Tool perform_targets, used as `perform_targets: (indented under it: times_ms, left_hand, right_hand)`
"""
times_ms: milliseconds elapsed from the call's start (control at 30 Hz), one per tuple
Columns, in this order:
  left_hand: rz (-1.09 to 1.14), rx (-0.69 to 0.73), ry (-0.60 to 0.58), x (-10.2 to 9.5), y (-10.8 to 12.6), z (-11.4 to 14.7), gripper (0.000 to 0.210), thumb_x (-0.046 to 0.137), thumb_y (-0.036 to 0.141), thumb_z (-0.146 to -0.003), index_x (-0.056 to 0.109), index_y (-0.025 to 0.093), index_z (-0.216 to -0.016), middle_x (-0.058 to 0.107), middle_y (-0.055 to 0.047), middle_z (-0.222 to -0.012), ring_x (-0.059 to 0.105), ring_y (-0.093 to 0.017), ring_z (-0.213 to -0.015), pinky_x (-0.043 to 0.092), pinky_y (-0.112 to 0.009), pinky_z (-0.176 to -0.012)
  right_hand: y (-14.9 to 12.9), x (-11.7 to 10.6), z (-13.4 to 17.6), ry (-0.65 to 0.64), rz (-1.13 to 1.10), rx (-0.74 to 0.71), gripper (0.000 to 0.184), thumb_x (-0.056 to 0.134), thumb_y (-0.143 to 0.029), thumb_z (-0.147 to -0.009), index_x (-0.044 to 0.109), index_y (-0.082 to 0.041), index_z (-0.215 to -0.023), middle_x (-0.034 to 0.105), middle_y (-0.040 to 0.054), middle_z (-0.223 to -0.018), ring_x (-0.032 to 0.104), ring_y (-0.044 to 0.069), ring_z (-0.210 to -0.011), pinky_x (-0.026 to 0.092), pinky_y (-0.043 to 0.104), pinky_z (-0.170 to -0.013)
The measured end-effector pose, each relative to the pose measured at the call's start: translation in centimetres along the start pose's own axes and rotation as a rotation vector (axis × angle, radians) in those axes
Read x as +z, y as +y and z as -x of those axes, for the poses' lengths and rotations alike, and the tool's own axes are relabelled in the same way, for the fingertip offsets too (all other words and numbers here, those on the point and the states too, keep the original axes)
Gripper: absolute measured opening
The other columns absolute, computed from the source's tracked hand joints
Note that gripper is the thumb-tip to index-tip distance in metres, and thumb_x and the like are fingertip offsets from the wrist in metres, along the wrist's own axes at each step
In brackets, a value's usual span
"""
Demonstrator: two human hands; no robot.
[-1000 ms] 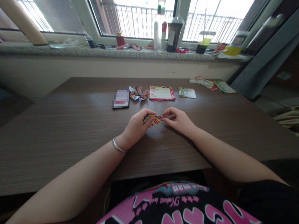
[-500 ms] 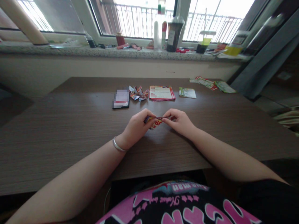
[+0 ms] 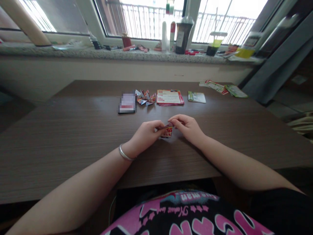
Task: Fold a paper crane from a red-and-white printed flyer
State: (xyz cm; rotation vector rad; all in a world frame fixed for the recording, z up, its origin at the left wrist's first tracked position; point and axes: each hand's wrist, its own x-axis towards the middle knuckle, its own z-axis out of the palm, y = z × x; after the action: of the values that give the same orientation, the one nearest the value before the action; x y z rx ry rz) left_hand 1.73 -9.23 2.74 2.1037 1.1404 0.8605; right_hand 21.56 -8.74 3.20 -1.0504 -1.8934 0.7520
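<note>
Between my hands, just above the table (image 3: 80,143), is a small folded piece of printed paper (image 3: 167,132) with red lettering on it. My left hand (image 3: 151,132), with a silver bangle at the wrist, pinches its left side. The thumb and fingertips of my right hand (image 3: 184,125) grip its upper right edge. Beyond my hands lies a bunch of folded paper pieces (image 3: 146,98) in similar colours. To the right of them is a stack of printed leaflets (image 3: 170,97) with pink-red edges.
A dark-edged phone-like object (image 3: 127,103), its face blurred, lies left of the folded pieces. Right of the stack are smaller green-and-white papers (image 3: 197,97) and loose leaflets (image 3: 216,86). Bottles and a dark lidded cup (image 3: 181,37) stand on the stone windowsill (image 3: 146,57).
The folded paper has turned, so more of its red print faces me. My left hand has shifted slightly right and down, closer to my right hand.
</note>
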Motion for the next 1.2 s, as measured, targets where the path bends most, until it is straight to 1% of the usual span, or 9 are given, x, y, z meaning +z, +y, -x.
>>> perform_targets:
  times_ms: [167, 300, 400, 500, 600, 767, 933, 1067, 1200]
  left_hand:
    - [0.317, -0.124, 0.018, 0.13, -0.44, -0.19, 0.028, 0.068, 0.043, -0.08, 0.068, 0.015, -0.079, 0.072, -0.003, -0.075, 0.066, -0.016, -0.07, 0.05, -0.026, -0.067]
    - [0.417, -0.123, 0.063, 0.04, -0.28, -0.35, 0.028, 0.071, 0.042, -0.077, 0.068, 0.014, -0.077, 0.071, -0.004, -0.075, 0.065, -0.015, -0.07, 0.051, -0.025, -0.068]
    - [0.506, -0.124, 0.081, 0.08, -0.08, -0.43, 0.026, 0.072, 0.039, -0.077, 0.068, 0.014, -0.078, 0.072, -0.004, -0.078, 0.065, -0.015, -0.074, 0.051, -0.026, -0.073]
    - [0.595, -0.129, 0.049, 0.32, -0.19, -0.5, 0.026, 0.072, 0.039, -0.078, 0.066, 0.014, -0.083, 0.071, -0.004, -0.08, 0.066, -0.015, -0.076, 0.052, -0.027, -0.076]
    - [0.543, -0.077, 0.037, 0.44, -0.3, -0.5, 0.026, 0.069, 0.04, -0.079, 0.064, 0.015, -0.085, 0.069, -0.003, -0.081, 0.065, -0.015, -0.075, 0.052, -0.027, -0.075]
    - [0.227, -0.022, 0.137, -0.02, 0.21, -0.33, 0.028, 0.06, 0.039, -0.085, 0.061, 0.016, -0.07, 0.06, 0.001, -0.07, 0.054, -0.012, -0.07, 0.044, -0.023, -0.066]
    - [0.223, -0.056, 0.164, -0.27, 0.45, -0.23, 0.037, 0.047, 0.039, -0.092, 0.052, 0.016, -0.064, 0.049, 0.003, -0.062, 0.044, -0.01, -0.061, 0.037, -0.022, -0.057]
    - [0.247, -0.069, 0.145, -0.17, 0.1, -0.3, 0.037, 0.05, 0.046, -0.09, 0.059, 0.016, -0.071, 0.058, 0.001, -0.068, 0.051, -0.012, -0.064, 0.041, -0.022, -0.059]
    - [0.297, -0.107, 0.01, -0.15, -0.23, -0.43, 0.034, 0.062, 0.048, -0.082, 0.067, 0.014, -0.085, 0.068, -0.003, -0.076, 0.059, -0.013, -0.064, 0.046, -0.023, -0.059]
  right_hand:
    - [-0.19, 0.17, 0.27, -0.059, -0.062, 0.043, 0.026, 0.067, -0.04, -0.078, 0.064, -0.018, -0.092, 0.069, 0.0026, -0.085, 0.063, 0.015, -0.078, 0.048, 0.026, -0.066]
    - [-0.02, 0.64, 0.3, -0.083, 0.007, 0.051, 0.03, 0.073, -0.041, -0.073, 0.063, -0.019, -0.092, 0.067, 0.0012, -0.081, 0.062, 0.014, -0.074, 0.048, 0.026, -0.065]
    - [0.23, 0.96, 0.24, -0.068, 0.067, 0.07, 0.023, 0.069, -0.04, -0.076, 0.063, -0.018, -0.082, 0.066, 0.0008, -0.077, 0.059, 0.013, -0.067, 0.048, 0.026, -0.063]
    - [0.29, 1.02, 0.22, -0.044, 0.095, 0.065, 0.019, 0.065, -0.037, -0.08, 0.064, -0.018, -0.076, 0.065, 0.0001, -0.073, 0.057, 0.011, -0.062, 0.045, 0.025, -0.06]
    - [0.21, 0.97, 0.27, -0.037, 0.176, 0.016, 0.016, 0.064, -0.032, -0.081, 0.062, -0.018, -0.073, 0.062, -0.0007, -0.069, 0.054, 0.011, -0.061, 0.042, 0.024, -0.058]
    - [0.21, 1.01, 0.35, -0.088, 0.281, -0.065, 0.014, 0.063, -0.025, -0.081, 0.059, -0.018, -0.07, 0.059, -0.001, -0.07, 0.052, 0.011, -0.064, 0.039, 0.024, -0.06]
    - [-0.07, 0.85, 0.19, -0.148, 0.138, 0.053, 0.01, 0.064, -0.027, -0.081, 0.063, -0.018, -0.075, 0.067, 0.0006, -0.076, 0.057, 0.012, -0.064, 0.044, 0.025, -0.062]
    - [-0.05, 0.66, 0.08, -0.141, 0.065, 0.139, 0.013, 0.065, -0.03, -0.08, 0.064, -0.018, -0.076, 0.068, 0.0003, -0.07, 0.057, 0.012, -0.06, 0.044, 0.025, -0.059]
    - [0.36, 0.74, -0.02, -0.101, -0.108, 0.207, 0.02, 0.064, -0.036, -0.08, 0.06, -0.017, -0.077, 0.069, 0.002, -0.07, 0.062, 0.013, -0.061, 0.047, 0.025, -0.058]
